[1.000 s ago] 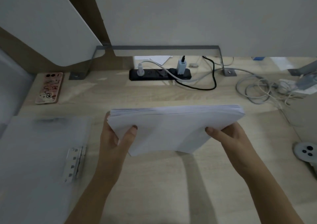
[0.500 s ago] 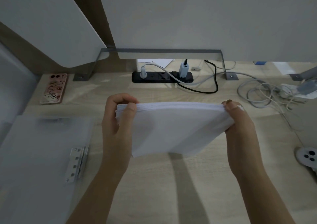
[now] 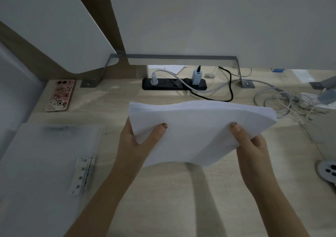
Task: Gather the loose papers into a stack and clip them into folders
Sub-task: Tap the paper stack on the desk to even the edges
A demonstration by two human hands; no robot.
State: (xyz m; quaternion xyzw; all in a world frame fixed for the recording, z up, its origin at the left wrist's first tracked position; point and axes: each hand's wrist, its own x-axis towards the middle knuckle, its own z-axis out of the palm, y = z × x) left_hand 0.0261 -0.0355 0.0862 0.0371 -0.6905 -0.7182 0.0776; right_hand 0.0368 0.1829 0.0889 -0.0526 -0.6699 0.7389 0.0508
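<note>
A thick stack of white papers [image 3: 198, 127] hangs above the wooden desk, bowed upward in the middle. My left hand [image 3: 140, 142] grips its left side, thumb on top and fingers hidden beneath. My right hand [image 3: 251, 144] grips the right side the same way. An open translucent folder [image 3: 41, 160] lies flat on the desk at the left, with its metal clip [image 3: 82, 176] near its right edge, clear of both hands.
A pink phone [image 3: 61, 95] lies at the back left. A black power strip [image 3: 174, 84] with plugs sits at the back centre. Tangled grey cables [image 3: 291, 106] spread at the right. A round cable grommet [image 3: 327, 172] is at the right edge. A white divider panel stands behind.
My hands have slid down from the stack's top corners to grip its sides with thumbs on the front face, and the stack now bows upward.
</note>
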